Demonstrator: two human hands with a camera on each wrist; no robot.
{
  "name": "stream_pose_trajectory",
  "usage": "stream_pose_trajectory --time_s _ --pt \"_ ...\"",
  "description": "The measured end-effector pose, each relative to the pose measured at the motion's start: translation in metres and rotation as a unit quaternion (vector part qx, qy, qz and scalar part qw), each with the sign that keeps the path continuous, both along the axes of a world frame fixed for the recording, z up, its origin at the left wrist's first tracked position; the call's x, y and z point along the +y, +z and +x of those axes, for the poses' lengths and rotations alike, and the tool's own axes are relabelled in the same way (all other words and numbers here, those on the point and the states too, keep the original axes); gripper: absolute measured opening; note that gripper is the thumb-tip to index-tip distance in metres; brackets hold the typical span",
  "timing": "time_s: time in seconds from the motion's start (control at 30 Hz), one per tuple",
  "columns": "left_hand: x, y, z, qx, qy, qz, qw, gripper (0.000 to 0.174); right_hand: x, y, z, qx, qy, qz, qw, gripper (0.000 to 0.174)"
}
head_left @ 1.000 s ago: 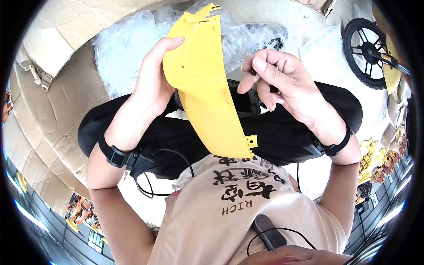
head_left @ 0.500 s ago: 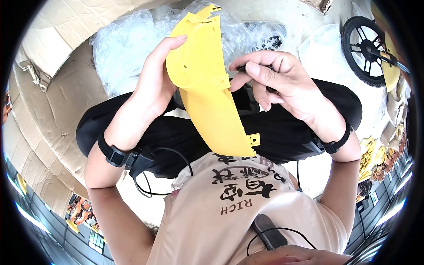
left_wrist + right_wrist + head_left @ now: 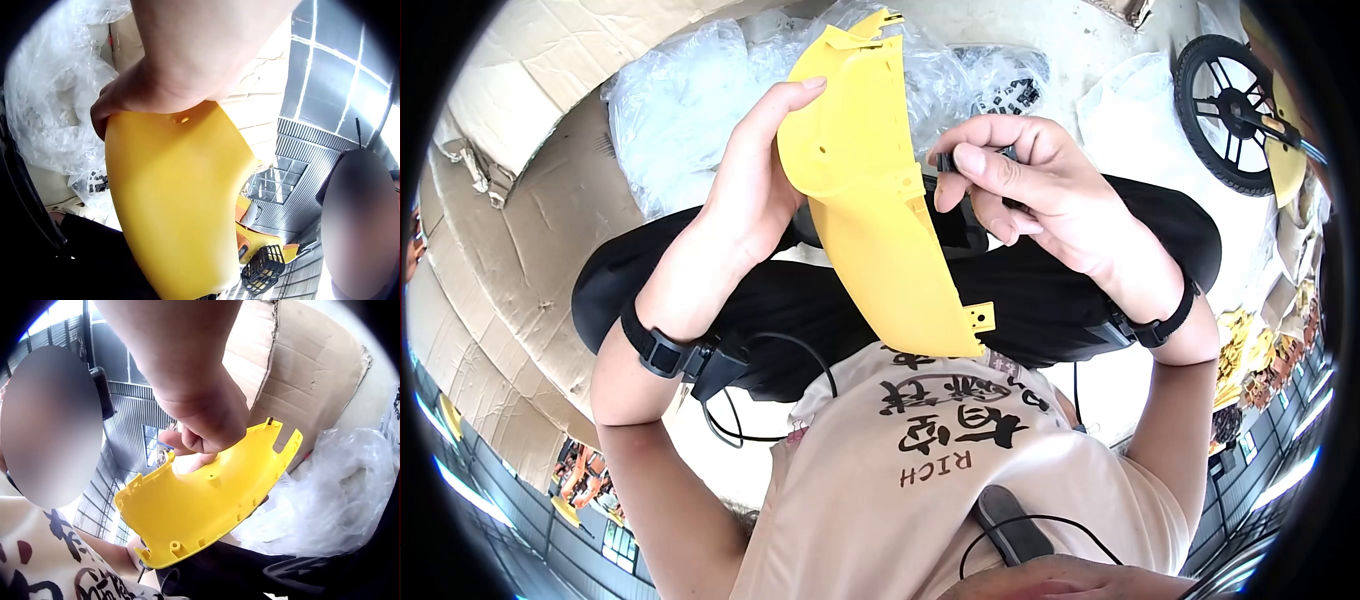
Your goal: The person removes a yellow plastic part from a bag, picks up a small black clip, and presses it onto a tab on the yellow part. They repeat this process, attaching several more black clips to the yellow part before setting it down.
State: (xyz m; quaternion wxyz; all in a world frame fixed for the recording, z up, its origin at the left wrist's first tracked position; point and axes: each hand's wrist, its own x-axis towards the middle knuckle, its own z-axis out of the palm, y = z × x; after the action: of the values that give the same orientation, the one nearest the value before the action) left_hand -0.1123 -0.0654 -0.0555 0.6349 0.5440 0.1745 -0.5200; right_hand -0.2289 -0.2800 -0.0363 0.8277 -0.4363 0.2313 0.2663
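Note:
A curved yellow plastic panel (image 3: 880, 235) stands on a slant above the lap, held near its upper left edge by the left hand (image 3: 755, 175), thumb on its face. The left wrist view shows the panel's smooth outer side (image 3: 181, 200) below the left hand (image 3: 162, 87). Just right of the panel, the right hand (image 3: 1040, 185) pinches a small black piece (image 3: 946, 162) between thumb and finger, apart from the panel. More dark bits show among its fingers. In the right wrist view the panel's ribbed inner side (image 3: 187, 506) lies beyond the right hand (image 3: 212, 425), which hides the piece.
Clear plastic bags (image 3: 675, 110) lie beyond the panel, one with small black parts (image 3: 1012, 97). Cardboard (image 3: 530, 270) covers the left side. A black spoked wheel (image 3: 1228, 115) is at the upper right. Black-trousered legs (image 3: 1090, 270) are under the hands.
The right hand moved left to the panel's edge, then drew slightly back, and the black piece at its fingertips shows more plainly. The panel shifted slightly right, still in the left hand.

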Motion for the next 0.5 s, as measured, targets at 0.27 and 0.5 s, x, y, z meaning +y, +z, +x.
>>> stream_pose_trajectory --time_s 0.27,0.5 --pt "-0.0019 0.0019 -0.0014 0.021 0.000 -0.008 1.000 0.056 -0.0020 0.0030 -0.0005 -0.065 0.050 -0.024 0.996 0.020" --pt "-0.0025 -0.0004 -0.0029 0.027 -0.006 -0.013 1.000 0.056 -0.0012 -0.0007 -0.0033 -0.116 0.048 -0.011 0.992 0.017"
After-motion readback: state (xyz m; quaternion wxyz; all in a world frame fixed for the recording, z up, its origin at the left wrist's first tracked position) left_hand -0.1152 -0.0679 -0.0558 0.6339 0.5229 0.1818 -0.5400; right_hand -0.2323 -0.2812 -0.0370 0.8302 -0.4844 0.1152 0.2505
